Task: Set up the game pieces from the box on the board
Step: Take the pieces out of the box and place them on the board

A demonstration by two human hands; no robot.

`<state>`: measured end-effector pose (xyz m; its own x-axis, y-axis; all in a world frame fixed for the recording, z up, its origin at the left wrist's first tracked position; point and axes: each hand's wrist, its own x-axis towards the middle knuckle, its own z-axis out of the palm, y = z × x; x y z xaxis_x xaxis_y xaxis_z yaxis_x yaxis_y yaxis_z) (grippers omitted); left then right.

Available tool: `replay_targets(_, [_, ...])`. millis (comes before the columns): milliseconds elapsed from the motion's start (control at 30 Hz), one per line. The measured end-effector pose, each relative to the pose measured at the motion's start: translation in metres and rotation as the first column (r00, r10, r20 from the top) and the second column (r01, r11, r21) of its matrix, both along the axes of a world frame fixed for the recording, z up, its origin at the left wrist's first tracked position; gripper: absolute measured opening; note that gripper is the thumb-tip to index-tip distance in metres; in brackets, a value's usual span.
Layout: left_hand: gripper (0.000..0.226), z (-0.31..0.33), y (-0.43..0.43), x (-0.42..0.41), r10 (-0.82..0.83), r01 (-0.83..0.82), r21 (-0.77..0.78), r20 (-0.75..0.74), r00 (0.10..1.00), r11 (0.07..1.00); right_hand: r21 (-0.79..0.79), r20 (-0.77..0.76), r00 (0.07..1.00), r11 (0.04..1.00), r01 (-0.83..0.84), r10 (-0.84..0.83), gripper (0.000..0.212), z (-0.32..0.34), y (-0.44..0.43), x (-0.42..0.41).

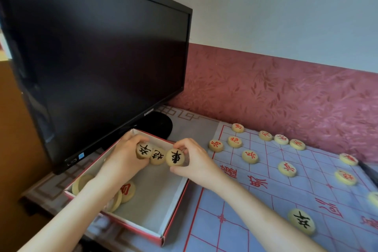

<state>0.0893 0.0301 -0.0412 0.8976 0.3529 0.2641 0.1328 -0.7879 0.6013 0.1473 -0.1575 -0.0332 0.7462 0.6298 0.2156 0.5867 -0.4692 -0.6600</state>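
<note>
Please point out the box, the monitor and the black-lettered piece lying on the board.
box [153, 200]: head view, bare inside floor.
monitor [92, 57]: head view, dark screen.
black-lettered piece [301, 221]: head view, top face.

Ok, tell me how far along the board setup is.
Done: about ten red-marked pieces sit on the far half of the board, plus a lone black piece nearer. In hand: the left hand grips a black-marked piece and the right hand another above the box, a third piece between them. Left: loose pieces lie in the box.
</note>
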Motion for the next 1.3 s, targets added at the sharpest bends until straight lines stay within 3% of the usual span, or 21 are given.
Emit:
replay_targets(267, [0.045, 0.011, -0.037, -0.013, -0.103, 0.1, 0.027, 0.203, 0.974, 0.995, 0.083, -0.14, 0.989, 0.994, 0.066, -0.053, 0.044, 0.01, -0.037, -0.013])
replay_targets(433, [0.043, 0.013, -0.056, -0.027, -0.158, 0.159, 0.009, 0.2, 0.967, 0.987, 0.052, -0.144, 0.987, 0.996, 0.079, -0.071, 0.044, 0.017, -0.064, -0.036])
replay_targets(667, [0.046, 0.014, -0.062, -0.051, -0.174, 0.191, -0.07, 0.195, 0.965, 0.979, -0.12, -0.128, 0.991, 0.991, -0.052, 0.037, 0.043, 0.014, -0.086, -0.106])
replay_targets(867, [0.045, 0.013, -0.066, -0.064, -0.196, 0.217, -0.1, 0.183, 0.963, 0.971, -0.237, -0.143, 0.989, 0.969, -0.067, 0.034, 0.047, 0.008, -0.086, -0.142])
replay_targets(1300, [0.047, 0.01, -0.076, -0.058, -0.252, 0.267, -0.079, 0.156, 0.955, 0.961, -0.345, 0.026, 0.996, 0.936, -0.071, 0.085, 0.063, -0.01, -0.072, -0.15])
